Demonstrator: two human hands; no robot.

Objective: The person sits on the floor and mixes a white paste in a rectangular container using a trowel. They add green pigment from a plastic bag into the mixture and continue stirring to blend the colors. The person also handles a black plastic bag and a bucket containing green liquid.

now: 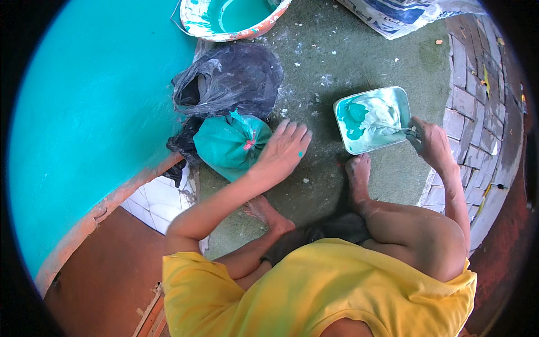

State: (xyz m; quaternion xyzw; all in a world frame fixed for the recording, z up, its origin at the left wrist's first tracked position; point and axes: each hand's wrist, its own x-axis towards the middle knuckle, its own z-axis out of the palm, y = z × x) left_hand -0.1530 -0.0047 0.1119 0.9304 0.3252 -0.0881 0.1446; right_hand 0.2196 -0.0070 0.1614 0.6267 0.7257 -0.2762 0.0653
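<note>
My right hand (433, 147) is closed round a slim paint-smeared stirring tool (400, 131) whose exact kind I cannot make out. Its far end dips into a white rectangular tub (341, 124). Inside lies thick paint (377, 115), mostly pale mint and white, with a darker teal patch at the left. Over the right edge of a tied teal bag (222, 146) hovers my left hand (285, 147), fingers apart and holding nothing, with a teal spot on it. Whether it touches the bag I cannot tell.
Behind the teal bag sits a black plastic bag (247, 76). Farther back stands a paint-splashed bucket (261, 29) with teal paint inside. A printed sack (404, 17) lies at the far right. A teal wall (101, 101) rises at left; paving bricks (463, 104) edge the concrete at right.
</note>
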